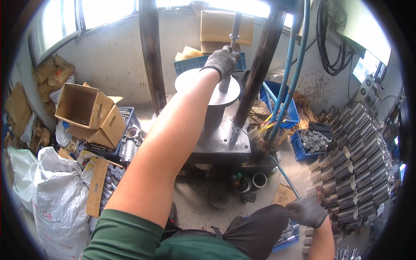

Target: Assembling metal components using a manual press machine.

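Left hand (222, 62) in grey knit glove, upper centre of frame: fingers closed around upright grey metal rod (235, 28), above round, shiny metal plate (233, 90). Right hand (308, 212), also grey-gloved, lower right: fingers curled at end of slim blue-grey bar (287, 177); cannot tell if gripping. White woven sack (60, 212), lower left, bears red printing. Glossy metal tubes (346, 169) stacked, right side.
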`<state>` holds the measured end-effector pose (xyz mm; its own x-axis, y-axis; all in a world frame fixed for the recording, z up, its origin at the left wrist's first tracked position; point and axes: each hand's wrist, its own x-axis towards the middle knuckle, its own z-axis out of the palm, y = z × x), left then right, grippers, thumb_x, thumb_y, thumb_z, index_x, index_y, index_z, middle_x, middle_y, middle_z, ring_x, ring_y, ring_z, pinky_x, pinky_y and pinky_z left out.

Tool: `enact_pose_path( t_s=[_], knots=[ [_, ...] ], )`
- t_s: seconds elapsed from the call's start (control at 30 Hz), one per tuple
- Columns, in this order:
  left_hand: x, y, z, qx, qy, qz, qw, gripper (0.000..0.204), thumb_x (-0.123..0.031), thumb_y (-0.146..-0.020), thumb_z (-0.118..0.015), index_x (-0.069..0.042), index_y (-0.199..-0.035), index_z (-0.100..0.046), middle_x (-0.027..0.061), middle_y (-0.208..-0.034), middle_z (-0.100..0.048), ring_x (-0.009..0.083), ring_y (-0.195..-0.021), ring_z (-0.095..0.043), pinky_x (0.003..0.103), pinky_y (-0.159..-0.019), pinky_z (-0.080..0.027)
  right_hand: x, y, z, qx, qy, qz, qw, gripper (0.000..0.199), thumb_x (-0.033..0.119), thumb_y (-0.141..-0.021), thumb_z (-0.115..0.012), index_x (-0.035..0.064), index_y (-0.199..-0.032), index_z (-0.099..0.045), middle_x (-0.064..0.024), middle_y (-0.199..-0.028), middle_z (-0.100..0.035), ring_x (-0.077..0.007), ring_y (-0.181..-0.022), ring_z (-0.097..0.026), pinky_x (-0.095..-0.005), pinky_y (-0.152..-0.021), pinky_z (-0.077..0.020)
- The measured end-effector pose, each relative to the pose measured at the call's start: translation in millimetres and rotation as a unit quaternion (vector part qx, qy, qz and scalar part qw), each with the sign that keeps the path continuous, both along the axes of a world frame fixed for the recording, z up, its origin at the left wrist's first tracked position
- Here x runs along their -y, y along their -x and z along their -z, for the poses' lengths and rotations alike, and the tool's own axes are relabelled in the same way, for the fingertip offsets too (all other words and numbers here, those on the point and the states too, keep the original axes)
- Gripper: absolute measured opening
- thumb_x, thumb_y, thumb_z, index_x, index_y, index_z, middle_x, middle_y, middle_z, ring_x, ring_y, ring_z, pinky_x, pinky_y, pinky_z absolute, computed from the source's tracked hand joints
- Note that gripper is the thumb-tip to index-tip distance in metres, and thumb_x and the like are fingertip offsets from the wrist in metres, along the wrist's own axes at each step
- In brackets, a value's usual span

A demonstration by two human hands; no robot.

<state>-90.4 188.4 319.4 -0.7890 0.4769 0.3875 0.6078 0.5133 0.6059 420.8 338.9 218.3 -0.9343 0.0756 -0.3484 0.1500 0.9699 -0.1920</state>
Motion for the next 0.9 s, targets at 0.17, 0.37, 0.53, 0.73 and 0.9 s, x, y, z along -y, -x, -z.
enact_pose_path(
  t_s=[0.17,0.37,0.53,0.73,0.9],
  knots=[
    [-0.2,0.8,-0.7,0.004,-0.009,0.008,1.000,0.048,-0.041,-0.112,-0.058,-0.003,-0.140,-0.062,0.0281,-0.129,-0.074,0.0420,-0.124,-0.072,0.049,-0.109,-0.054,-0.9,0.3,-2.3,-0.108,0.054,0.082,0.989,0.033,0.025,-0.092,-0.067,0.0047,-0.114,-0.080,-0.0242,-0.093,-0.077,-0.0434,-0.092,-0.076,-0.0506,-0.088,-0.0611],
    [2.4,-1.9,-1.1,0.010,-0.005,0.006,1.000,0.050,-0.041,-0.112,-0.058,-0.002,-0.143,-0.062,0.0281,-0.132,-0.074,0.0419,-0.126,-0.071,0.049,-0.110,-0.053,0.0,0.5,0.5,-0.017,0.013,0.022,1.000,0.034,0.023,-0.092,-0.066,0.0039,-0.116,-0.080,-0.0244,-0.097,-0.077,-0.0435,-0.093,-0.076,-0.0505,-0.088,-0.0609],
    [4.0,-4.4,-0.4,0.010,-0.001,0.006,1.000,0.052,-0.043,-0.113,-0.057,-0.002,-0.144,-0.062,0.0265,-0.133,-0.074,0.0413,-0.127,-0.071,0.049,-0.111,-0.053,-5.0,4.7,-8.4,-0.070,0.068,0.119,0.988,0.035,0.022,-0.094,-0.067,0.0028,-0.121,-0.078,-0.0258,-0.104,-0.077,-0.0417,-0.098,-0.077,-0.0484,-0.090,-0.0603],
    [3.9,7.0,8.5,-0.014,-0.042,0.022,0.999,0.046,-0.044,-0.114,-0.052,-0.006,-0.135,-0.067,0.0207,-0.118,-0.078,0.0341,-0.113,-0.075,0.044,-0.102,-0.057,-3.1,12.4,-11.9,-0.190,0.033,0.118,0.974,0.031,0.014,-0.092,-0.072,-0.0007,-0.118,-0.076,-0.0232,-0.106,-0.077,-0.0389,-0.094,-0.077,-0.0453,-0.087,-0.0608],
    [4.3,13.5,5.8,0.000,-0.037,0.036,0.999,0.049,-0.044,-0.112,-0.054,-0.007,-0.140,-0.069,0.0199,-0.127,-0.078,0.0362,-0.122,-0.073,0.045,-0.110,-0.053,-47.3,82.1,-32.5,-0.560,-0.110,0.013,0.821,0.050,0.004,-0.096,-0.073,0.0048,-0.145,-0.064,-0.0210,-0.106,-0.077,-0.0284,-0.083,-0.077,-0.0408,-0.075,-0.0626]
  ],
)
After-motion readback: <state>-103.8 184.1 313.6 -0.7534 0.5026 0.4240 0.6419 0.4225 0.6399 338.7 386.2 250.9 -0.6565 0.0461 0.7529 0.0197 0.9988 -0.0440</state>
